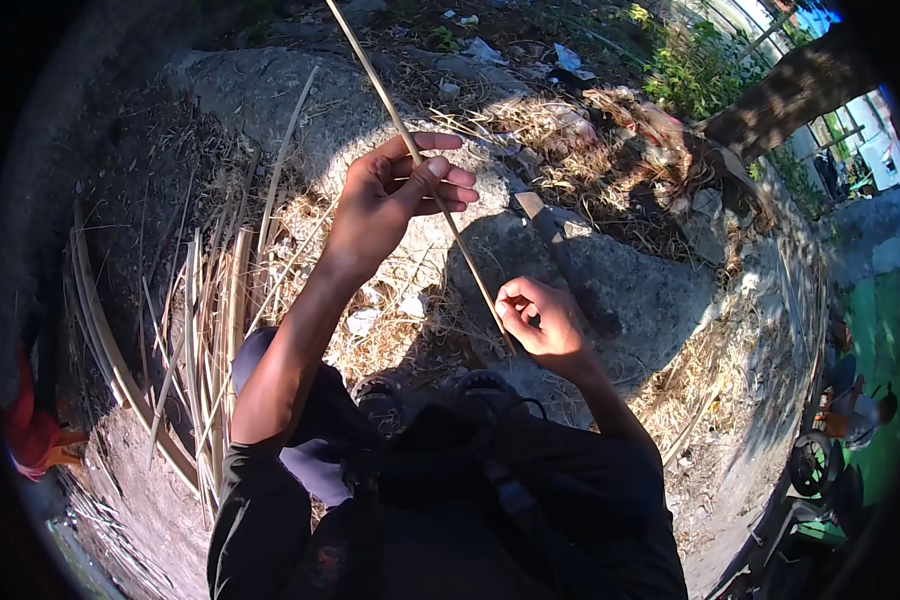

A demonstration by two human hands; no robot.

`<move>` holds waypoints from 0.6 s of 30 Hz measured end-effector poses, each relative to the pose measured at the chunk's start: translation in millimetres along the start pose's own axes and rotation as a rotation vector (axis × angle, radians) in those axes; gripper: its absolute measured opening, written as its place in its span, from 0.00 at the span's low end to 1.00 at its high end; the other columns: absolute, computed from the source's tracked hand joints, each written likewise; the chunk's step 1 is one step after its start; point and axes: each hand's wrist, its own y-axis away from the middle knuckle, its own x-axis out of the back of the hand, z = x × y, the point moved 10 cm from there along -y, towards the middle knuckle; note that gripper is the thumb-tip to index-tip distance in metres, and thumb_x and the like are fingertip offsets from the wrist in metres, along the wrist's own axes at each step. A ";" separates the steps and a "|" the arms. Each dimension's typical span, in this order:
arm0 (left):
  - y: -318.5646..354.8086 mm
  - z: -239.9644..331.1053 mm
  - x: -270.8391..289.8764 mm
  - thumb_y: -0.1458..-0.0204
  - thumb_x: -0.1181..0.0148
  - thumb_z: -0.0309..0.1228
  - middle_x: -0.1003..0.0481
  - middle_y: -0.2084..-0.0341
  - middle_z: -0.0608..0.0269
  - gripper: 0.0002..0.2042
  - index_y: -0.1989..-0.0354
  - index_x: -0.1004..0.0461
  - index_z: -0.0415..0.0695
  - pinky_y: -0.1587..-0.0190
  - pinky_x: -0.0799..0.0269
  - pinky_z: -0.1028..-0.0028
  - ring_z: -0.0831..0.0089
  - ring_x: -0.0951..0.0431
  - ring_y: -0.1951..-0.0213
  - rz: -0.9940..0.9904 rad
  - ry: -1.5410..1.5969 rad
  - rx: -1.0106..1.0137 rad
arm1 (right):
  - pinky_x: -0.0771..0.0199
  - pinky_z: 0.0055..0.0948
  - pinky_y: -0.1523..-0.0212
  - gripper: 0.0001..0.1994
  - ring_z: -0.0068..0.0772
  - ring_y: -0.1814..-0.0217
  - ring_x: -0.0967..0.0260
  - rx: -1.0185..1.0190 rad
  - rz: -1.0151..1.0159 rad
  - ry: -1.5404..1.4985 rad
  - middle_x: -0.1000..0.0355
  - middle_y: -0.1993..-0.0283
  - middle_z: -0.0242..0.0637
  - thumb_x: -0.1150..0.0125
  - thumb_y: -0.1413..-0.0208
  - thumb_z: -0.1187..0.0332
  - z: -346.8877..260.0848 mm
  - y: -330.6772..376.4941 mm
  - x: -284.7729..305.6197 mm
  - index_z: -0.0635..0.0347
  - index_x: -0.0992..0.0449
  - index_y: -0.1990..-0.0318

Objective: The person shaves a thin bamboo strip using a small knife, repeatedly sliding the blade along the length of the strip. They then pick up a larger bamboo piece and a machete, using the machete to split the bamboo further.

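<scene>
A long, thin bamboo strip [467,262] runs slantwise from the top of the view down toward my feet. My left hand [395,190] has it pinched under the thumb, with the other fingers stretched out behind it. Closer to the strip's lower end, my right hand [542,322] grips it between thumb and forefinger, the fingers curled. Beneath both hands lies a large grey rock [630,290], partly in shade. A long, flat, dark piece [542,222] rests on this rock; its kind is unclear.
Several split bamboo lengths [235,290] lie at my left, one of them curved [120,370]. Dry shavings [590,165] cover the ground ahead. A tree trunk [795,95] leans in at upper right. A person in red [35,425] is far left; another person [860,412] is far right near a wheel [815,463].
</scene>
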 end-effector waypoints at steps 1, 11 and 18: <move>-0.1 -0.2 -0.1 0.29 0.47 0.29 0.17 0.58 0.51 0.15 0.38 0.29 0.36 0.47 0.15 0.63 0.64 0.13 0.55 -0.006 -0.013 -0.002 | 0.24 0.25 0.66 0.04 0.24 0.67 0.24 0.001 -0.006 0.019 0.22 0.67 0.33 0.36 0.36 0.73 2.5 0.3 -1.3 0.63 0.24 0.59; -1.5 8.5 14.1 0.27 0.51 0.33 0.18 0.56 0.53 0.19 0.32 0.31 0.38 0.48 0.16 0.64 0.64 0.14 0.55 0.015 -0.027 0.019 | 0.21 0.42 0.56 0.16 0.44 0.56 0.21 -0.221 0.114 0.542 0.22 0.57 0.39 0.29 0.45 0.69 159.1 47.3 25.6 0.55 0.25 0.50; -1.2 5.3 24.1 0.28 0.49 0.39 0.21 0.54 0.54 0.22 0.31 0.32 0.38 0.48 0.20 0.65 0.66 0.17 0.55 0.002 0.075 0.087 | 0.24 0.56 0.54 0.20 0.61 0.50 0.24 -0.337 -0.037 0.797 0.24 0.54 0.50 0.29 0.48 0.62 279.1 105.0 -26.0 0.55 0.26 0.49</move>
